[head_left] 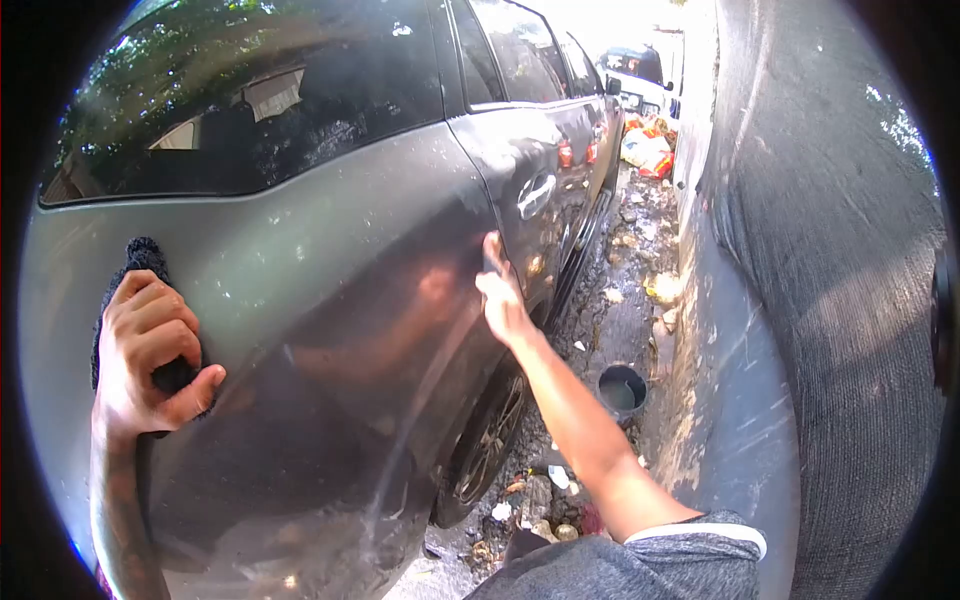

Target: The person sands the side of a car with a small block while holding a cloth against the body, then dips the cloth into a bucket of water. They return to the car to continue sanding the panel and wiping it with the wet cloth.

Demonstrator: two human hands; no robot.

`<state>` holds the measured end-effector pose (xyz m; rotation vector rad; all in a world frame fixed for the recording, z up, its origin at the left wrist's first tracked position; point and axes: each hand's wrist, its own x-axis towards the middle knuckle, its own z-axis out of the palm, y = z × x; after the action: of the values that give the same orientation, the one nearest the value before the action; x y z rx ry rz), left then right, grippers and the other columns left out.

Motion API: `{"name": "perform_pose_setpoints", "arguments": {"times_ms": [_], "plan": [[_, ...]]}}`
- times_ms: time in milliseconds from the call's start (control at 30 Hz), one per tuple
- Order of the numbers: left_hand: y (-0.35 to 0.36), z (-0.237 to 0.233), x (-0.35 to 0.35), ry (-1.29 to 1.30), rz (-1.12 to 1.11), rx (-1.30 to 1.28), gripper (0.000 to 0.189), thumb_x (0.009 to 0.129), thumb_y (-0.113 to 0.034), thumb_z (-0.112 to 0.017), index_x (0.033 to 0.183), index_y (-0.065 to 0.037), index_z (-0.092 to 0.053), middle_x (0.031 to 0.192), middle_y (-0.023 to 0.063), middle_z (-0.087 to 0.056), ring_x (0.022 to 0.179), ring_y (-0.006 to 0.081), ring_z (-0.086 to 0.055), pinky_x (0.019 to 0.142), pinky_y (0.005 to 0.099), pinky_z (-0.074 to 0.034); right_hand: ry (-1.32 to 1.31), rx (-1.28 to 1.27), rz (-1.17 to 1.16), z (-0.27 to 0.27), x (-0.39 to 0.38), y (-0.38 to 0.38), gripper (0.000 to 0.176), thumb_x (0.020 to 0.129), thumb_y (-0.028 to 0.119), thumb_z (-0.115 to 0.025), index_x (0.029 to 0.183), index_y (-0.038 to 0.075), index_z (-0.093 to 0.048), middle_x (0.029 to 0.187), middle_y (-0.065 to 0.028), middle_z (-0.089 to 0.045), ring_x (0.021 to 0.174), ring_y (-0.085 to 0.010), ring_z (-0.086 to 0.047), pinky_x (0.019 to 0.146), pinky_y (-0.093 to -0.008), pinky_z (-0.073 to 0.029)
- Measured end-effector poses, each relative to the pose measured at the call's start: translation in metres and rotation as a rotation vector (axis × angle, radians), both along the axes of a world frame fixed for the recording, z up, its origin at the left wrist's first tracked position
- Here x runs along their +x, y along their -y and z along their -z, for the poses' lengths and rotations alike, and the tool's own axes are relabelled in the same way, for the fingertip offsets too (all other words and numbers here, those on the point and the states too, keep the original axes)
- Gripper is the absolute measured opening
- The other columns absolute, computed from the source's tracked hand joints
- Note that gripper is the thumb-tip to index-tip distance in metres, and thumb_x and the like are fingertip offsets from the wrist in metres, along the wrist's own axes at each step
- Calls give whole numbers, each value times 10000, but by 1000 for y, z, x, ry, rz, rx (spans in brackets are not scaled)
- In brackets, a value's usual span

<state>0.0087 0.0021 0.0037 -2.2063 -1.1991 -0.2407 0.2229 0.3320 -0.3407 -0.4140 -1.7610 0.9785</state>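
The left hand [150, 345] was curled round the cloth [145, 253], against the car [300, 235]; fluffy, it looked light, soft and easily squashed, best grasped across its middle. The right hand [505, 302], partly open, seemingly empty, was beside the door [507, 150]

Head cam faces fwd & down, v. close to car [330, 240], looking along adj. path [622, 325].

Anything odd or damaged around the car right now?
Yes, the ground: litter lies scattered along the wet strip beside the car, with a colourful rubbish heap further ahead, making untidy footing. A pale streak also runs down the rear side panel; I can't tell whether it's a scratch or reflection.
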Motion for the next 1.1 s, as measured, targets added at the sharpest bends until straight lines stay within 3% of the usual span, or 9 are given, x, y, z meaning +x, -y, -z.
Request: {"name": "perform_pose_setpoints", "arguments": {"times_ms": [100,200,333,567,700,833,933,1033,1100], "plan": [[-2,2,-1,23,3,16,296,522,-216,-757,584,-131,-480,653,24,-549,661,237,-551,762,395,-413,17,-1,56,-22,2,31,750,964,229,-392,1631,64,-94,1709,-158,-13,1581,-307,-25,1247,-488,30],[-3,3,0,22,1,12,287,508,-202,-748,578,-131,-479,647,25,-547,648,237,-548,764,396,-413,71,20,154,-43,-4,-33,738,958,181,-403,1625,55,-115,1706,-154,-2,1583,-270,-10,1243,-512,34],[-2,4,-1,34,-1,20,287,506,-202,-745,576,-132,-476,640,26,-543,634,234,-539,765,393,-409,-17,14,-21,-28,1,26,781,943,241,-414,1636,83,-92,1709,-168,-3,1579,-328,0,1241,-481,34],[-1,5,-8,14,18,4,307,573,-264,-756,594,-140,-476,649,24,-529,635,217,-524,729,400,-384,-61,211,-2,-43,4,-16,702,976,193,-382,1616,29,-144,1695,-210,-11,1577,-312,-3,1258,-411,6],[-1,7,-9,22,7,5,306,564,-261,-757,586,-138,-478,649,20,-534,635,218,-531,734,400,-389,77,153,138,-15,1,6,755,964,145,-396,1626,46,-45,1699,-198,-19,1574,-330,15,1257,-434,-2],[-1,5,-7,26,-6,-9,300,560,-260,-756,573,-135,-484,649,15,-545,638,216,-542,743,401,-397,41,-47,8,-27,0,-10,744,965,170,-412,1628,50,-95,1705,-174,-18,1578,-317,-13,1246,-498,7],[-3,5,-7,43,3,10,294,564,-262,-757,568,-136,-491,648,15,-550,641,212,-547,750,401,-400,-13,62,-4,-15,-1,43,723,978,159,-419,1631,76,-121,1707,-147,8,1580,-285,-25,1250,-479,-5],[-1,4,-6,37,-9,-2,291,567,-267,-758,564,-138,-497,644,17,-552,641,213,-551,760,401,-404,-84,86,82,-43,-3,-3,656,987,156,-436,1604,47,-241,1700,-158,-133,1576,-207,-109,1253,-358,-82],[0,6,-6,42,-23,-17,291,569,-270,-759,563,-139,-500,643,19,-554,642,215,-553,767,400,-407,-56,76,34,-43,-2,-10,661,979,148,-423,1597,15,-231,1699,-169,-113,1574,-232,-105,1257,-358,-86]]}}
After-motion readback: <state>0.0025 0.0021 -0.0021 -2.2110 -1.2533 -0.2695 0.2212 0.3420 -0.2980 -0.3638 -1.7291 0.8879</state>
